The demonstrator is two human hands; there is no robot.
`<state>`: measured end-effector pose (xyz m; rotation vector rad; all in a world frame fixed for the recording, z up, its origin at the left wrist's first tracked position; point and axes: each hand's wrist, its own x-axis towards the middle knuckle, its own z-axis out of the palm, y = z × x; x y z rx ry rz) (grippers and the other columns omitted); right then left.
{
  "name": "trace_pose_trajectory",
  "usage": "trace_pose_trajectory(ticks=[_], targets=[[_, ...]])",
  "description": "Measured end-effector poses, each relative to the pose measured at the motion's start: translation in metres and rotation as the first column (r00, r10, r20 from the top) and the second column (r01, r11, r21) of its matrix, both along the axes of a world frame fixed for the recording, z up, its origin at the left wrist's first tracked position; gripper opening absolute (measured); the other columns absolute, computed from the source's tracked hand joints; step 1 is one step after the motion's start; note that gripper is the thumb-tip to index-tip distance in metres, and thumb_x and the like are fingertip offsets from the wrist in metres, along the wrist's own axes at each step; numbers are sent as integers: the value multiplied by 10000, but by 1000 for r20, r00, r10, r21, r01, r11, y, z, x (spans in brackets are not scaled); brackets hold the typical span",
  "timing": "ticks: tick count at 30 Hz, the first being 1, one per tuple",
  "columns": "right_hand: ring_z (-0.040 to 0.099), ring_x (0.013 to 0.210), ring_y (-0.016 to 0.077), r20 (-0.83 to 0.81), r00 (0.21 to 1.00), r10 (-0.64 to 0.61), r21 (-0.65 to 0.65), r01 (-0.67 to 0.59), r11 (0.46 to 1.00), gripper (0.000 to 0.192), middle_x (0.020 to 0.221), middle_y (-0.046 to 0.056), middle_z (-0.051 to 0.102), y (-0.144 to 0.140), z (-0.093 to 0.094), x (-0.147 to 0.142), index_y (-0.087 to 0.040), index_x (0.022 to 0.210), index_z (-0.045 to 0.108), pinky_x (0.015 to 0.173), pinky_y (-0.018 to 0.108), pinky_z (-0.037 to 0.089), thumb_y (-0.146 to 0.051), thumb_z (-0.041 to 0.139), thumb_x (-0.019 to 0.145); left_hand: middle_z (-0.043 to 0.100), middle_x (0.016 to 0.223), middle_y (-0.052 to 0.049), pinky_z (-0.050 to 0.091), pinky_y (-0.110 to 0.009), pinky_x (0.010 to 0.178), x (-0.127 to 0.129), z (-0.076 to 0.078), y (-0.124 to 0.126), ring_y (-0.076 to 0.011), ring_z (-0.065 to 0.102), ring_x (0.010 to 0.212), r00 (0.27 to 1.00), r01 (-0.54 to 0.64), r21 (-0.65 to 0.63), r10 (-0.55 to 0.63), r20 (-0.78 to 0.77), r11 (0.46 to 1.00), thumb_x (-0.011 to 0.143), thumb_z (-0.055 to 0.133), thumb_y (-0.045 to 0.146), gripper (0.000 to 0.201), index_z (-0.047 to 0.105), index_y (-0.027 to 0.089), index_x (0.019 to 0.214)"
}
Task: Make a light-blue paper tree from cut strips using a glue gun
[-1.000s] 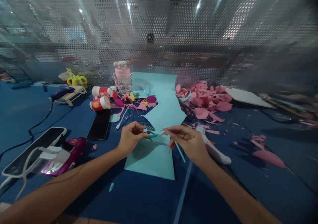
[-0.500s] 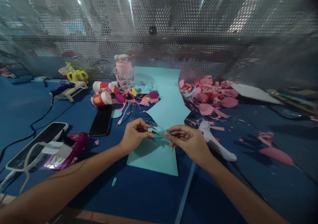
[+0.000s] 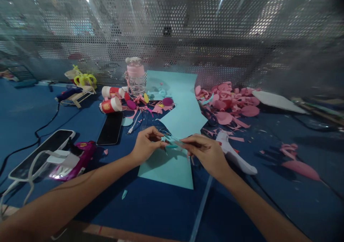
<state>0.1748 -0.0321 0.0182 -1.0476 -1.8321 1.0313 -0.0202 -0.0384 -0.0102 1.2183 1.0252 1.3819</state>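
Above a light-blue sheet (image 3: 185,118), both hands come close together, pinching thin teal pieces (image 3: 172,146). My left hand (image 3: 145,147) is closed, its thumb and fingertips on the left end of these pieces. From the other side, my right hand (image 3: 206,152) grips their right end between thumb and fingers. The pieces are narrow and curved, like cut paper or foam; where one ends and another starts is hard to make out. Beneath the hands lies more light-blue sheet (image 3: 169,174). A small teal scrap (image 3: 124,194) rests on the blue table to the left.
Phones (image 3: 110,129) and a purple pack (image 3: 86,159) with white cables lie left. Behind are paper cups (image 3: 111,105), a bottle (image 3: 135,77) and a perforated metal screen (image 3: 166,48). Pink cut pieces (image 3: 225,102) are heaped right, near a white tool (image 3: 236,154).
The right fingers have shifted slightly on the teal pieces, which lie at a slightly different angle. Both hands stay in nearly the same place; the view has moved a little.
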Motion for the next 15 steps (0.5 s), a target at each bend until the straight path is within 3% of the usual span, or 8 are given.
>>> trace_pose_trajectory(ticks=[6,11,15], targets=[[577,562,103,28,998,61,2,-61,998,207,739,31,581,-3,3,-3,-195,887,677,499,220,479,-327,549,792,609,563,18,521,-206,471,1,1,-1,-98,592,478,1000,-17,-4,17,-3,1000,505,777,209,318,494,136,630],[572,487,118,-23,999,29,-116,-31,993,209,559,1,586,-4,0,-4,-159,791,634,465,227,473,-358,615,731,614,555,8,508,-201,457,1,2,-1,-97,585,468,1000,7,-10,-7,1,1000,504,778,211,317,499,136,633],[573,482,118,-45,999,8,-109,-13,994,211,571,1,582,-3,-2,-5,-162,750,635,461,230,472,-369,631,712,599,542,16,495,-198,424,1,3,-1,-88,564,439,1000,-1,-2,1,-2,1000,498,780,212,319,495,137,623]])
